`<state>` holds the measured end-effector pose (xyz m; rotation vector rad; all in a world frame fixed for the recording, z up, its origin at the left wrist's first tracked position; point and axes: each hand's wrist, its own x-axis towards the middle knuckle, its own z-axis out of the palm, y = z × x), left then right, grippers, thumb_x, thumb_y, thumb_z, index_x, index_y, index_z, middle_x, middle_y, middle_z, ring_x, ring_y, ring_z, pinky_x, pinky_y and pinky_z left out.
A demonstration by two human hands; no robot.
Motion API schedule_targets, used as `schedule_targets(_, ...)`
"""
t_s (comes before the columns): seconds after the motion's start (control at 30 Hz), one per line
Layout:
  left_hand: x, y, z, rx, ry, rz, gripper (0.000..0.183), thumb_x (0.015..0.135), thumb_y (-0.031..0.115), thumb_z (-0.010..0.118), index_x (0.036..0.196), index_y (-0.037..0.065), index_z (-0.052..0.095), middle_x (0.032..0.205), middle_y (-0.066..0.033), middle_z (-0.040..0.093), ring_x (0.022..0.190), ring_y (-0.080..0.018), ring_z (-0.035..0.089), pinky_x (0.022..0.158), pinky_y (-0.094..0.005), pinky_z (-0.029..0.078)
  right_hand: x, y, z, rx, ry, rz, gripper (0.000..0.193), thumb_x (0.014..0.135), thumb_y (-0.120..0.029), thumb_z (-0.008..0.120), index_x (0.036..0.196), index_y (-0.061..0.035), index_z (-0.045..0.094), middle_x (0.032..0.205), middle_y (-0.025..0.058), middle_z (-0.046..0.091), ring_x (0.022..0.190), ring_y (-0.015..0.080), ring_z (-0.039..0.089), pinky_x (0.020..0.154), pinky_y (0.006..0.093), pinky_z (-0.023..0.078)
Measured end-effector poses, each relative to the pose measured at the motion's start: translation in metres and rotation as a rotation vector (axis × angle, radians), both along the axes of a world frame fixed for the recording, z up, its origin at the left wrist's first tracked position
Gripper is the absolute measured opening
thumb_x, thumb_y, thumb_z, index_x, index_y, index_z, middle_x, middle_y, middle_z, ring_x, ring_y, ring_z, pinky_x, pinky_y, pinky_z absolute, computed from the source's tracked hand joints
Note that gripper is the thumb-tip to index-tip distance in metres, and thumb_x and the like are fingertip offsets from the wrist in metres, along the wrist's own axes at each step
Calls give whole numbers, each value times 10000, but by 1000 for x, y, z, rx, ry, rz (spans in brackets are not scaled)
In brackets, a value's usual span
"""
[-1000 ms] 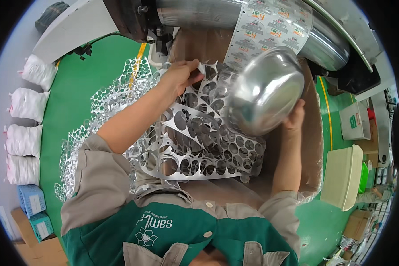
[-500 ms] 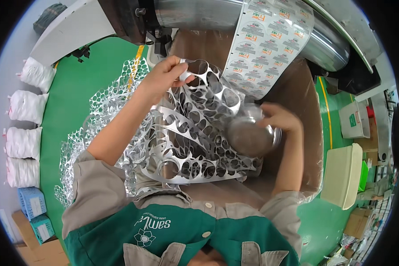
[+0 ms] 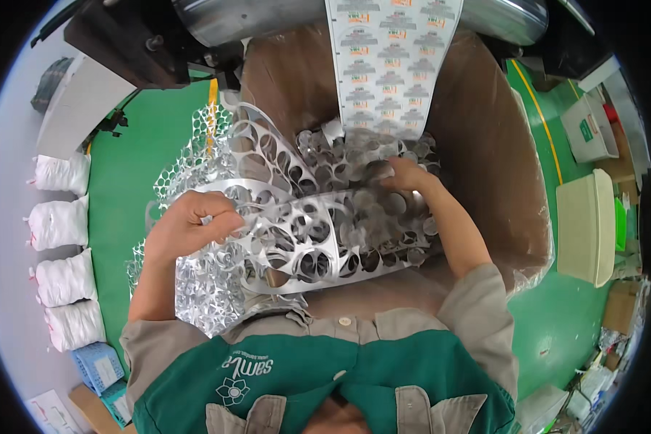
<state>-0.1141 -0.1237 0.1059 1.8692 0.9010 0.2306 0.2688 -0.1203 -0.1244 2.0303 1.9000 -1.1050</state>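
Beneath you spreads the smooth green floor (image 3: pixel 123 217), and on it the big brown bin (image 3: pixel 495 166) stands before you, its wall draped in clear, wrinkled plastic. Across the near part of the bin, between your hands, lie the perforated silver film strips (image 3: pixel 333 242), thin, glossy webs punched with round holes; they bunch together, too tangled to count, and bulge past the bin's left side. Your two bare forearms reach in: the left rises almost straight, the right slants up and inward. One printed film strip (image 3: pixel 390 65) hangs flat over the far side, pale with orange and grey print, and shiny metal roller (image 3: pixel 253 18) shows on both sides of it. To your right is one cream plastic container (image 3: pixel 586 228); to your left, four soft white bags (image 3: pixel 65 278) stand in a row. Your left hand (image 3: pixel 195 224) is curled knuckles-up at the webs' left edge, fingers narrow; you cannot tell whether they pinch it. Your right hand (image 3: pixel 405 176) points inward over the webs, its fingertips blurred against a dark patch, so what they hold cannot be told.
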Motion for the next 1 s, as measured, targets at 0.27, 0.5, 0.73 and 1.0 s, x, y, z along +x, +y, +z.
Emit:
schedule_targets(0.27, -13, 1, -9, 23, 11, 258, 208, 821, 195, 624, 724, 14, 594, 661, -25, 566, 637, -73, 484, 577, -234, 399, 7, 4, 160, 121, 705, 150, 535, 687, -274, 730, 1080, 24, 523, 1053, 128, 590, 945, 199, 597, 767, 326, 489)
schedule_targets(0.5, -21, -2, -22, 26, -297, 364, 134, 776, 112, 659, 795, 25, 559, 759, 28, 503, 653, -43, 433, 591, -185, 324, 70, 7, 50, 394, 1773, -960, 397, 845, -388, 574, 1040, -43, 548, 1083, 84, 572, 1057, 199, 529, 904, 351, 430)
schedule_targets(0.73, -9, 4, -11, 142, -182, 267, 74, 823, 90, 586, 859, 37, 550, 813, -8, 510, 717, -67, 429, 642, -208, 333, 77, 10, -41, 328, 217, -293, 663, 658, -454, 670, 1153, -31, 542, 1163, 201, 540, 1064, 356, 517, 909, 385, 416)
schedule_targets(1.0, 3, -8, 17, 291, -392, 292, 107, 895, 109, 456, 888, 9, 493, 1101, -181, 553, 951, -200, 560, 800, -298, 431, 32, -10, 209, 739, 746, -118, 313, 772, -186, 639, 1026, -14, 574, 891, 85, 630, 804, 137, 600, 684, 280, 490)
